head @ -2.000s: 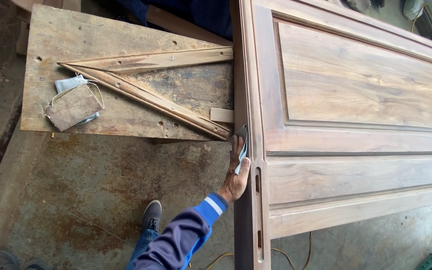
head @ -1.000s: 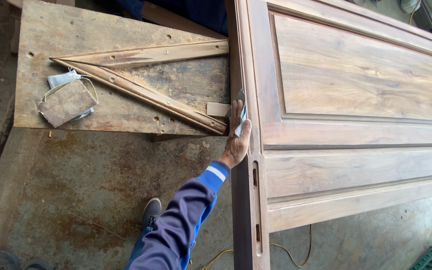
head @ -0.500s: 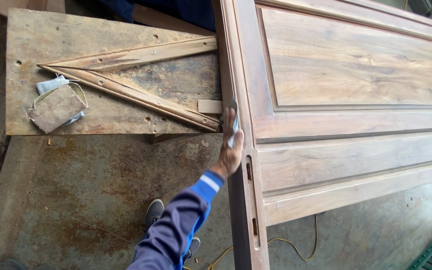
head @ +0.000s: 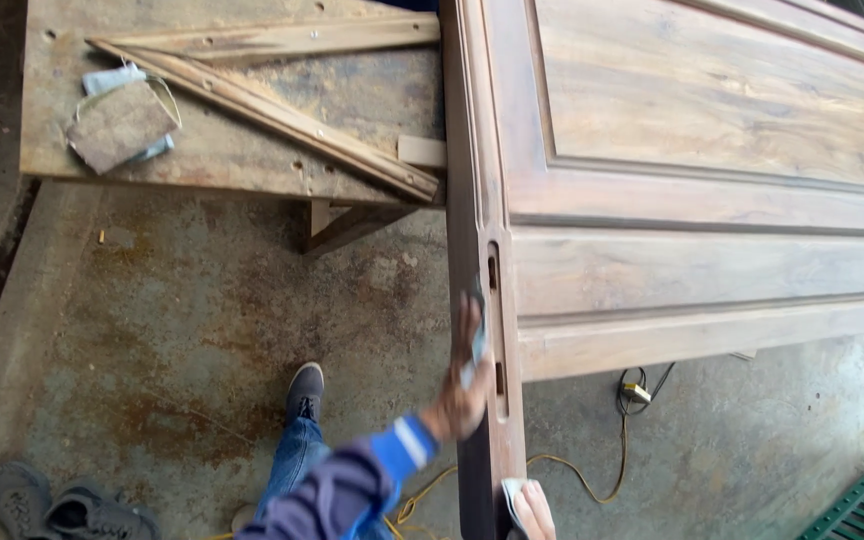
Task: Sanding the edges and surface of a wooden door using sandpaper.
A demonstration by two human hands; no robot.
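A large panelled wooden door [head: 712, 190] lies flat, its narrow side edge facing the viewer, resting partly on a worn wooden workbench [head: 212, 150]. The person's left hand [head: 464, 375], blurred, presses a small pale pad, probably sandpaper [head: 476, 345], against that edge beside a lock mortise slot [head: 493, 272]. The right hand [head: 532, 508] at the bottom frame edge pinches a pale cloth or paper [head: 512, 492] against the door's end. A yellow cable [head: 592, 470] trails over the stained concrete floor [head: 172, 350].

Brown grained door [head: 702, 150], rust-stained grey floor [head: 182, 340], blue white-striped sleeve [head: 372, 475]
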